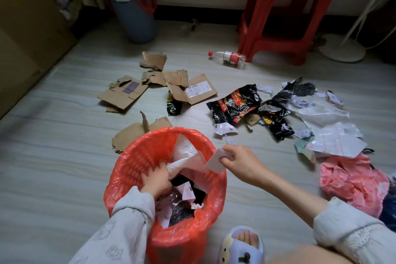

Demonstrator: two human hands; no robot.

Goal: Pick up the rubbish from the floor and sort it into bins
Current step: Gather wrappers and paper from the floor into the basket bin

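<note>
Red-lined bins: two. Left grip [155, 180] clutches white plastic [186, 156]; right grip [240, 162] pinches one card [216, 162].

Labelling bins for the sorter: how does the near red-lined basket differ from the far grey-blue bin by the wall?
The near red-lined basket stands right in front of the person, with the left hand inside it; the far grey-blue bin stands untouched by the wall. The basket's lattice wall shows through its liner; the bin's wall is solid. The basket is visibly packed with paper and wrappers; the bin's contents are barely visible. Both are upright with red plastic liners.
</note>
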